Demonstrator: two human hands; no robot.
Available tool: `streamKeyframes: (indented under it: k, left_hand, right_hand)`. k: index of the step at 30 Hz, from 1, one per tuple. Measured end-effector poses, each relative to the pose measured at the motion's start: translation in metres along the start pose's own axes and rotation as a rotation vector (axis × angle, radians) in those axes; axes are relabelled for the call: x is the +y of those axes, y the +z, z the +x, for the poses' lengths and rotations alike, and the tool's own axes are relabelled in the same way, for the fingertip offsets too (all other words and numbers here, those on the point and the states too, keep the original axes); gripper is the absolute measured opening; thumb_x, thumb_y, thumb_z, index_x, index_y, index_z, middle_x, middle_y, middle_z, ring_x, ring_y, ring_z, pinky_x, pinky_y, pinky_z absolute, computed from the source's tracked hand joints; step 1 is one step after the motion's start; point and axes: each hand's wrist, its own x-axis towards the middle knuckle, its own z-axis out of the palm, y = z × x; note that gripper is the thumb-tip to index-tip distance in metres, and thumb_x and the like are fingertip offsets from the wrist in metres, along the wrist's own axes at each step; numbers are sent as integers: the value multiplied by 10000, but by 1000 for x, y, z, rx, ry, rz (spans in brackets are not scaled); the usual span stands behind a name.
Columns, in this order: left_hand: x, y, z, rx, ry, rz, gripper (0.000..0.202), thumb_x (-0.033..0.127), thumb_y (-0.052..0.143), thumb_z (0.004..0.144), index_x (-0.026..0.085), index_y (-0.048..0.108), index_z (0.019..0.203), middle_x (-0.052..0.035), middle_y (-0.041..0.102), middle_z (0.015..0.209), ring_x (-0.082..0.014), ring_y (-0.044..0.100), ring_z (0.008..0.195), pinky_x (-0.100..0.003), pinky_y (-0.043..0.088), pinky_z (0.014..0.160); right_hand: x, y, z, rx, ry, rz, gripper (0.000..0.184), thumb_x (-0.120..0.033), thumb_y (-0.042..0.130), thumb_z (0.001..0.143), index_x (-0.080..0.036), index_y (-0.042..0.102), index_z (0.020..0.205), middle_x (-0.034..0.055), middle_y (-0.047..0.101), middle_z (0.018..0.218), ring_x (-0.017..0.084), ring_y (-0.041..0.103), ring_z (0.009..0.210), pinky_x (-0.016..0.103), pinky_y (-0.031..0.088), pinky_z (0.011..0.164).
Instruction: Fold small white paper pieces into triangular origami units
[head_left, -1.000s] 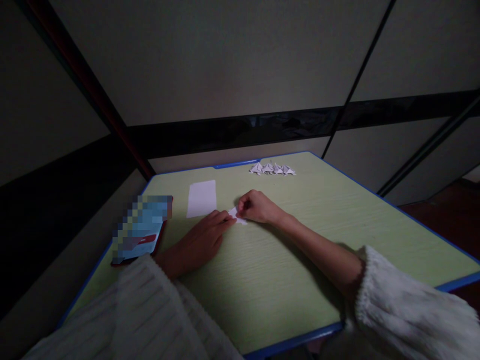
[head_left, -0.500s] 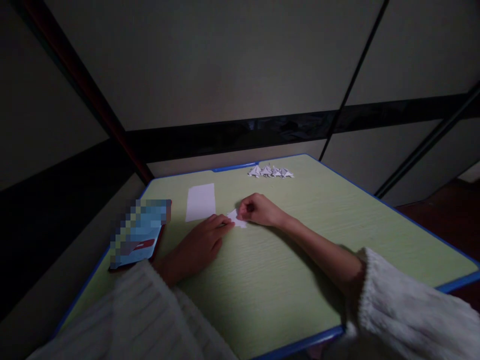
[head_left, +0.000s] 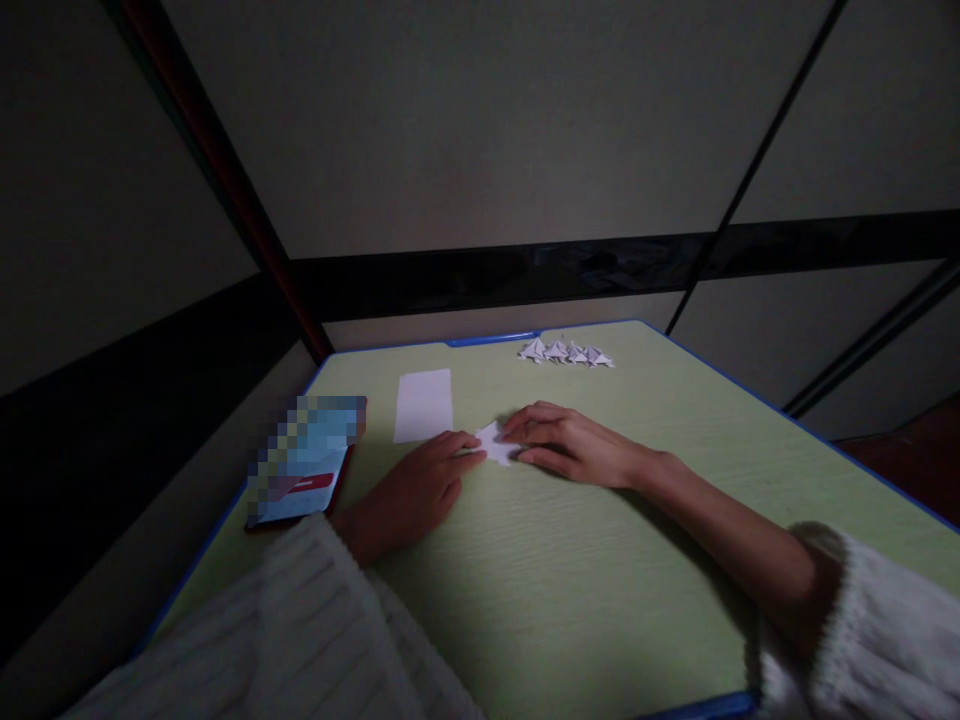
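Note:
A small piece of folded white paper with pointed corners lies on the table between my hands. My left hand rests on the tabletop and grips its left edge with thumb and fingertips. From the right, my right hand reaches over the paper with fingers stretched out and apart, the fingertips touching its right side. Those fingers hide part of the folds. Behind my left hand lies a flat white sheet of paper. Several folded paper figures stand in a row near the far edge.
A tablet or phone with a lit, partly blurred screen and dark red edge lies at the left. The pale green table has a blue rim. Past its far edge stand light panels crossed by a black band.
My right hand has gone from a pinch at the folded paper to spread fingers laid over its right side. My left hand keeps its hold. The whole view has shifted slightly.

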Motion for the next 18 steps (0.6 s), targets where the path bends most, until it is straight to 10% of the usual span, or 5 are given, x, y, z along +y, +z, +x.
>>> streamKeyframes:
  k: [18]
  left_hand:
    - [3, 5, 19, 276, -340, -158, 157, 122, 462, 698, 138, 580, 801, -34, 557, 785, -146, 521, 762, -292, 430, 708]
  right_hand:
    - [-14, 9, 5, -126, -4, -199, 347, -315, 412, 793, -129, 520, 1064, 157, 469, 1160, 220, 406, 1088, 382, 342, 880]
